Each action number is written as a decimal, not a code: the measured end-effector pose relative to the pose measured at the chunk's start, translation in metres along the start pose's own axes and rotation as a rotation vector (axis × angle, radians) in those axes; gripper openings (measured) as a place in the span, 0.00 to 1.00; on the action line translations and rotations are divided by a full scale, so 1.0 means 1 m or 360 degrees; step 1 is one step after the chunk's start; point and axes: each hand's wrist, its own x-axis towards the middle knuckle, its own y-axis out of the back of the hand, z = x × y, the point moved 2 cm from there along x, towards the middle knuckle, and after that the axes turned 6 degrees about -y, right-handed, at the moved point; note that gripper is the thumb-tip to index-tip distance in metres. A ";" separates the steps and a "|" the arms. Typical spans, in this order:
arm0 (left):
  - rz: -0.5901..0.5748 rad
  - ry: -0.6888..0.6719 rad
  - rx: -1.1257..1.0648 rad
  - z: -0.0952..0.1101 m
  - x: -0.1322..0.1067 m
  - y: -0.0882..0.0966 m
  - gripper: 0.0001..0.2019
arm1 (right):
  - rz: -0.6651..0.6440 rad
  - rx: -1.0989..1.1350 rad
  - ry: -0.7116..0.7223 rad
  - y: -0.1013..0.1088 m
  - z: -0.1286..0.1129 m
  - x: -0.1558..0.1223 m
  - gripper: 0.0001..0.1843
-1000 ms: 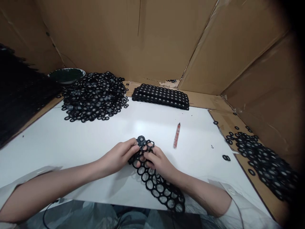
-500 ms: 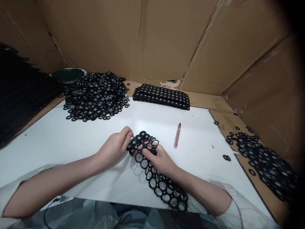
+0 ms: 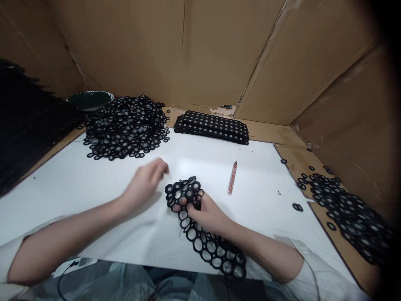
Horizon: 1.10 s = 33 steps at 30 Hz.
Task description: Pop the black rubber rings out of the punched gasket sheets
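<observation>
One black rubber strip punched full of round holes (image 3: 188, 188) lies on the white worktop (image 3: 94, 184) in front of the person. It runs from the near edge, where it overhangs, up to the middle of the sheet. It looks like a floppy lattice: thin black webs around several rows of empty circles, with its far end curled and bunched. The right hand (image 3: 208, 215) pinches that far end, with fingers poked through the holes and closed on the webs. The left hand (image 3: 144, 182) hovers just beside the strip, clear of it and blurred, so I cannot tell whether its fingers grip anything. Two heaps of small black rubber rings flank the scene, one at far left (image 3: 125, 127) and one on the right (image 3: 347, 209). There is also one flat stack of black dotted sheets (image 3: 213, 125), one reddish pencil-like stick (image 3: 232, 177) and one dark green bowl (image 3: 90, 99).
</observation>
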 end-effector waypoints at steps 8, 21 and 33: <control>-0.0215 -0.0393 0.0225 0.011 -0.014 -0.019 0.11 | -0.0140 -0.0097 -0.0069 -0.001 0.006 -0.001 0.16; -0.0321 -0.0619 0.0477 0.014 -0.023 -0.027 0.10 | -0.0232 -0.0098 0.0018 0.000 0.001 0.000 0.13; -0.0693 -0.0010 -0.0602 0.021 -0.018 -0.027 0.11 | -0.0181 -0.0411 0.0239 0.003 -0.004 0.001 0.13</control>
